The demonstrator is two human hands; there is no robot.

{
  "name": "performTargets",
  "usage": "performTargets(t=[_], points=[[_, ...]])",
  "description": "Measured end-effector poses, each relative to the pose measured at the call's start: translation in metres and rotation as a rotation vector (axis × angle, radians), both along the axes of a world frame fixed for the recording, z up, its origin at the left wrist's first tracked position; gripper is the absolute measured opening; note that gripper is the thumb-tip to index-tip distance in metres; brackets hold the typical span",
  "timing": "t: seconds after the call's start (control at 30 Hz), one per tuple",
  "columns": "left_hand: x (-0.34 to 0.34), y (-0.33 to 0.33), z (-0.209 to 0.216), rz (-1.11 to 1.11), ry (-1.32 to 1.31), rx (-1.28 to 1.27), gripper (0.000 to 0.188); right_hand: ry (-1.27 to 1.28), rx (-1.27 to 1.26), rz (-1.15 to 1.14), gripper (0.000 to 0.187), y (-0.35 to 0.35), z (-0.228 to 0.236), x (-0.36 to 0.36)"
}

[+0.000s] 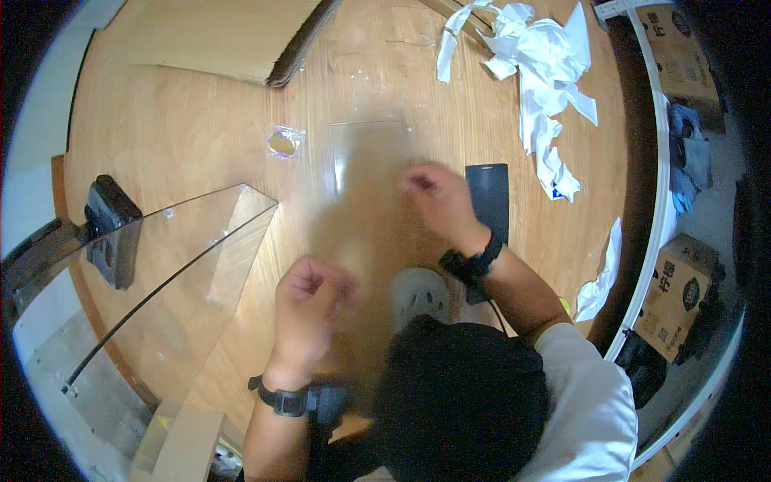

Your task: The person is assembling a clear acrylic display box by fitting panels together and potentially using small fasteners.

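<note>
My left hand [312,299] is low in the middle of the view, its fingers curled in and somewhat blurred. Farther up and to the right, my right hand [442,199] has its fingers pinched together. A brownish, see-through smear [353,209] spreads between the two hands, too blurred to name. Whatever the fingers hold is hidden or too small to tell. Beyond it a clear, shiny rectangular sheet [340,165] lies on the wood-look floor. A flat black panel [488,193] rests just right of my right hand. Black bands circle both wrists.
A large clear pane [185,257] stands at the left, near a black stand [112,233]. Crumpled white paper [550,64] is at the far right, a cardboard sheet [209,36] at the far left. A small plastic packet [284,143] and a grey clog [419,291] are nearby; boxes [675,297] line the right.
</note>
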State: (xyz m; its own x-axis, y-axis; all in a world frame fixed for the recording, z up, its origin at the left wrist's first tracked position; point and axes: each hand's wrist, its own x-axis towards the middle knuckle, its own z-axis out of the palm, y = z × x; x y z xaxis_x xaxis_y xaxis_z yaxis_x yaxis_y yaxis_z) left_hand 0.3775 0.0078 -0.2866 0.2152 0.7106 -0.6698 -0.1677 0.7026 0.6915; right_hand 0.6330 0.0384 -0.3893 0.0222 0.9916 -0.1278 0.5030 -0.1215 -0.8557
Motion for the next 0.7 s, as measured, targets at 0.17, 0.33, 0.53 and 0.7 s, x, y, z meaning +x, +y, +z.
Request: performTargets(t=[0.17,0.33,0.53,0.7], points=[[-0.006,-0.006,0.002,0.011,0.03,-0.095,0.006,-0.291,0.262,0.018,0.019,0.023,-0.043,0.025],[-0.002,-0.002,0.004,-0.013,0.116,-0.107,0.005,-0.404,0.269,0.107,0.019,0.036,-0.067,0.016],[-0.007,0.0,0.006,0.009,0.076,-0.059,0.001,-0.465,0.266,0.107,0.012,0.04,-0.075,0.017],[-0.009,0.002,0.011,0.0,0.096,-0.084,0.003,-0.487,0.175,0.061,0.014,0.038,-0.07,0.018]])
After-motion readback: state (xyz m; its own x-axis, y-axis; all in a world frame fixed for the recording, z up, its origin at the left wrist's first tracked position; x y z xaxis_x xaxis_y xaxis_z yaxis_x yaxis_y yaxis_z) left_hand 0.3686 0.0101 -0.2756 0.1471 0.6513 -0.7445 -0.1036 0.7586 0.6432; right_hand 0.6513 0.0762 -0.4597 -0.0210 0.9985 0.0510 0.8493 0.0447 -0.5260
